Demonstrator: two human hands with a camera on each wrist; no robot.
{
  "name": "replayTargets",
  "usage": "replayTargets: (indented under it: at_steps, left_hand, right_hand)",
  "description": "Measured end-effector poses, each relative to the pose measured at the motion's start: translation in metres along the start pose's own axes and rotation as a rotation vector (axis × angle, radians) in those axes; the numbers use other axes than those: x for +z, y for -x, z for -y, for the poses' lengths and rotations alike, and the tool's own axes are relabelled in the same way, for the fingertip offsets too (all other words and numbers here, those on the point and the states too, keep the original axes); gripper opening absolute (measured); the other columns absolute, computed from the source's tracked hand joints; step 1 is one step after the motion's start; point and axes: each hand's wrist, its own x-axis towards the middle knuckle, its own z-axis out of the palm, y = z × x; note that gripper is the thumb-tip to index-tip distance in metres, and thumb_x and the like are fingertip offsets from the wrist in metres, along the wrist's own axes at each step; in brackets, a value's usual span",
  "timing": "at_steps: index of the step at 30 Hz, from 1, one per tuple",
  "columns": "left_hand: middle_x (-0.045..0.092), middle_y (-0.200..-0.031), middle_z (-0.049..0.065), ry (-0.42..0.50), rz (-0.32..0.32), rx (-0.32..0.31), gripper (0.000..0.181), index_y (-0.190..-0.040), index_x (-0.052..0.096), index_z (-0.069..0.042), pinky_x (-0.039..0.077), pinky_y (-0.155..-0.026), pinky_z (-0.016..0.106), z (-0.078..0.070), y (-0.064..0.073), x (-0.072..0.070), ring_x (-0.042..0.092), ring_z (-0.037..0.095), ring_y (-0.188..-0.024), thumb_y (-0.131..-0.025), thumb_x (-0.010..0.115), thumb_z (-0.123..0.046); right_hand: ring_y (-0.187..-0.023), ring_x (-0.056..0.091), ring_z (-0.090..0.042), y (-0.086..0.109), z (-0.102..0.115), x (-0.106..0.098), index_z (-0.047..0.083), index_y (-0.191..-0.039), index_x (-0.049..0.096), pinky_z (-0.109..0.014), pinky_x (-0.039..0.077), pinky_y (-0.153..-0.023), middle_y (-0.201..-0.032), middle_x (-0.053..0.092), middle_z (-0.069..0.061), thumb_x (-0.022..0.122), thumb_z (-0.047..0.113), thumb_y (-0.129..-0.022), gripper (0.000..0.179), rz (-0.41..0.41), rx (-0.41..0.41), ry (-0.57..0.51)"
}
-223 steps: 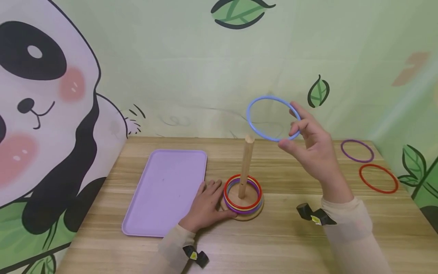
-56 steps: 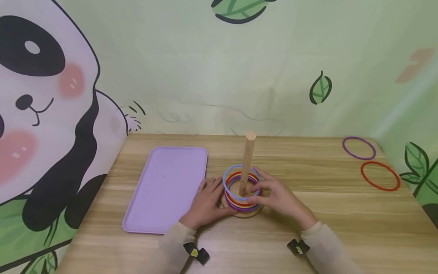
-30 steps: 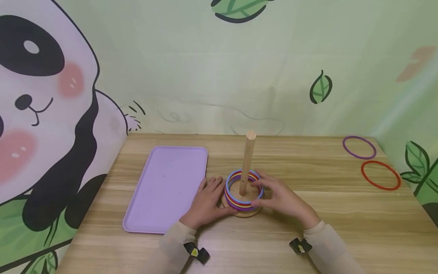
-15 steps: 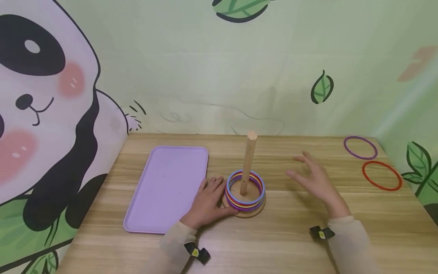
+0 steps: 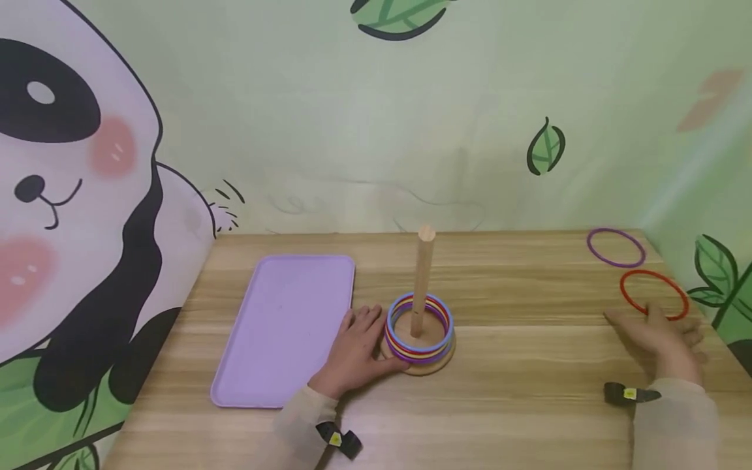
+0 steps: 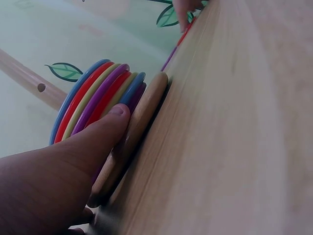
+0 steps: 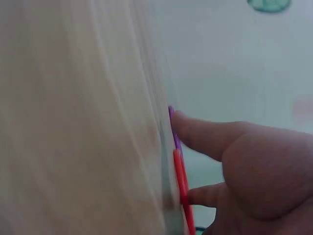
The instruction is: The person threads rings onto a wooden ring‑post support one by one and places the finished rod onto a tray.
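A wooden ring stand (image 5: 423,281), a post on a round base, carries a stack of thin rings. Blue lies on top (image 5: 449,326), above red, yellow and purple ones. Beside the stand's left side my left hand (image 5: 352,356) rests with fingers extended. Its thumb (image 6: 105,129) touches the base and lower rings in the left wrist view. My right hand (image 5: 655,336) is at the near edge of a loose red ring (image 5: 657,273), thumb and index finger apart. A fingertip meets or nearly meets the red ring in the right wrist view. Some right fingers are hidden.
A loose purple ring (image 5: 615,248) lies behind the red one, near the table's back right corner. A lilac tray (image 5: 288,326) is left of my left hand. Behind the wooden table (image 5: 517,385) rises a wall printed with a panda (image 5: 70,196) and leaves.
My right hand lowered the blue ring over the post onto the stack and released it. Then it moved right to the loose red ring. My left hand has stayed at the base.
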Motion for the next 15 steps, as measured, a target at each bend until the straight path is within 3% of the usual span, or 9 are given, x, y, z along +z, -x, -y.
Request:
replayTargets:
  at_steps: [3, 6, 10, 15]
  left_hand:
    - [0.043, -0.162, 0.025, -0.003, 0.000, -0.003, 0.104, -0.158, 0.046, 0.000, 0.012, -0.128, 0.061, -0.001, 0.003, 0.001, 0.035, 0.046, -0.152, -0.084, 0.078, -0.066]
    - [0.042, -0.162, 0.024, -0.011, 0.010, 0.001, 0.105, -0.159, 0.045, 0.000, 0.012, -0.128, 0.060, -0.003, 0.005, 0.006, 0.034, 0.045, -0.153, -0.085, 0.077, -0.068]
    - [0.042, -0.162, 0.024, -0.024, 0.004, 0.016, 0.106, -0.159, 0.044, 0.000, 0.013, -0.128, 0.060, -0.004, 0.005, 0.011, 0.035, 0.044, -0.153, -0.085, 0.075, -0.070]
    - [0.044, -0.162, 0.024, -0.028, -0.019, 0.016, 0.105, -0.158, 0.046, 0.000, 0.014, -0.128, 0.061, -0.002, 0.006, 0.011, 0.037, 0.044, -0.152, -0.084, 0.077, -0.068]
  right_hand:
    - [-0.125, -0.049, -0.067, 0.000, -0.006, 0.004, -0.001, -0.165, -0.003, -0.090, -0.025, -0.093, -0.141, -0.047, -0.046, 0.050, 0.073, -0.098, 0.113, -0.027, 0.042, 0.001]
    - [-0.135, -0.040, -0.069, 0.002, -0.011, 0.005, -0.007, -0.158, 0.019, -0.090, -0.022, -0.097, -0.148, -0.034, -0.052, 0.055, 0.071, -0.098, 0.105, -0.075, 0.058, 0.020]
    - [-0.141, -0.013, -0.077, 0.005, -0.020, 0.000, -0.013, -0.133, 0.040, -0.093, -0.009, -0.101, -0.151, -0.002, -0.057, 0.060, 0.068, -0.097, 0.091, -0.122, 0.036, 0.078]
    - [-0.134, 0.028, -0.071, 0.007, -0.020, 0.001, -0.013, -0.121, 0.059, -0.092, 0.010, -0.100, -0.142, 0.041, -0.045, 0.067, 0.065, -0.095, 0.082, -0.199, -0.035, 0.117]
